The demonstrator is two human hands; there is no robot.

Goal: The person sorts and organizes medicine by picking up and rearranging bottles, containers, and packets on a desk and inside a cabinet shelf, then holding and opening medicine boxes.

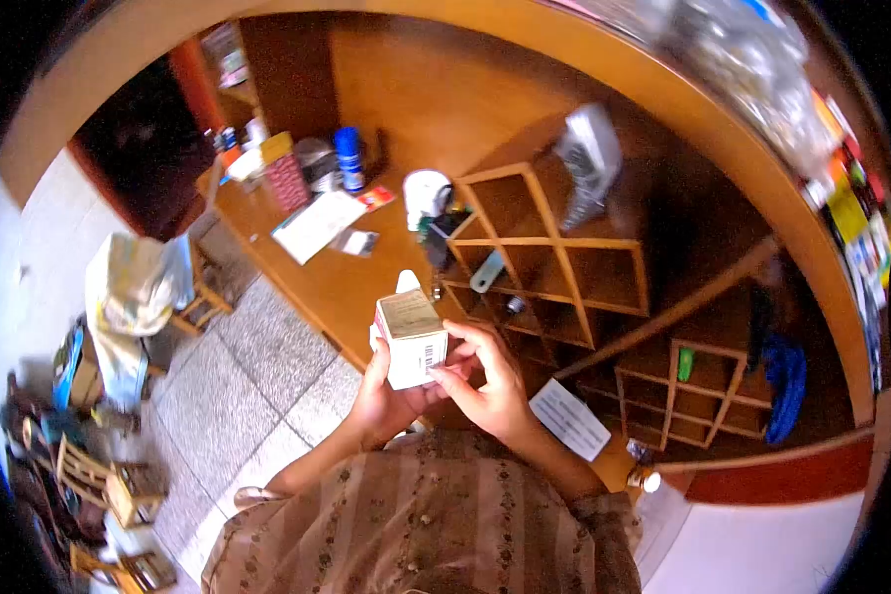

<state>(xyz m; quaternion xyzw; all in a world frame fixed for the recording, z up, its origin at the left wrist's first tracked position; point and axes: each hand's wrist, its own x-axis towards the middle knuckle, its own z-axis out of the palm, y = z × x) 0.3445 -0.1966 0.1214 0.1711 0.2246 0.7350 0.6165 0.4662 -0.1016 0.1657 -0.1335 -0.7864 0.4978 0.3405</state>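
A small white carton [413, 362] with a barcode on its side is held between both hands in front of my chest. My left hand [378, 398] grips it from the left, thumb along the near edge. From the right, my right hand [483, 376] closes on it, with fingertips at the top corner and thumb near the barcode. The carton's upper face looks tan and shaded, and a white flap [407, 281] sticks up beyond it. What lies inside the carton is hidden.
Behind the carton is a wooden desk [312, 287] with a blue can [348, 158], a red patterned box [284, 173], papers [317, 225] and a white cup [427, 196]. A wooden compartment rack [549, 241] stands to the right. Wooden chairs [134, 493] stand on the tiled floor at left.
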